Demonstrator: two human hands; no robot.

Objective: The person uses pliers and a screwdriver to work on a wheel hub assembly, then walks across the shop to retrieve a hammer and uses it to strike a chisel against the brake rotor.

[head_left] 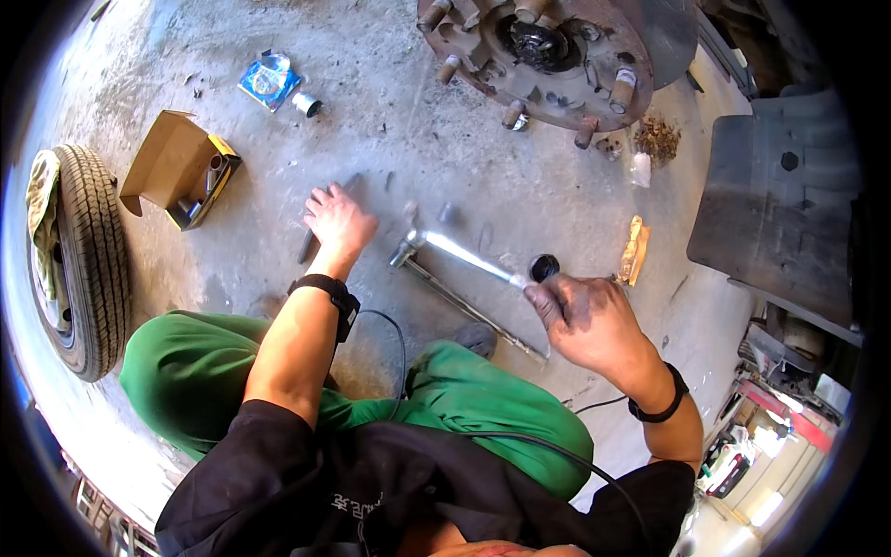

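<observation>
The right hand is clamped on the handle of the wrench; the wrench head points toward the left hand. The rod slants below the wrench. The left hand is over the dark bar on the floor; whether it grips the bar cannot be told. The cap is just beside the right hand.

Wrench: silver, shiny; we grip its handle's end, its head pointing toward 10 o'clock.
Rod: thin, metallic, slanting toward 4 o'clock from the wrench's head; whether joined, we cannot tell.
Bar: dark, slanting 7 to 1 o'clock, its middle hidden under our hand.
</observation>
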